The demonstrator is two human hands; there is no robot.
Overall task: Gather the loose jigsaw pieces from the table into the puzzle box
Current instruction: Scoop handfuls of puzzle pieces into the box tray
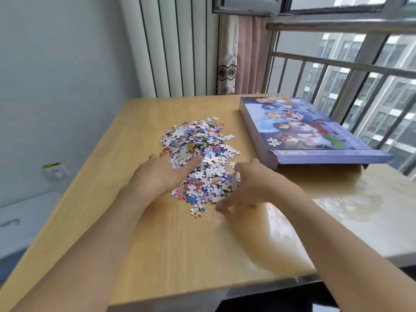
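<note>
Jigsaw pieces point(200, 154), small and multicoloured, lie heaped mid-table point(157, 244), left of the purple puzzle box point(310, 129). Left hand point(164, 174) rests flat on the heap, fingers straight. Right hand point(249, 188) is blurred, fingers curled at the heap's near edge; its grip cannot be determined.

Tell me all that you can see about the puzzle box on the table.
The puzzle box is flat, wide and purple-blue, apparently cardboard, with cartoon figures printed on its top. It lies flat at the far right of the wooden table, by the window. Its near end flap stands open, showing a brown inside. Neither hand touches it; the pile of jigsaw pieces lies apart, to its left.
</note>
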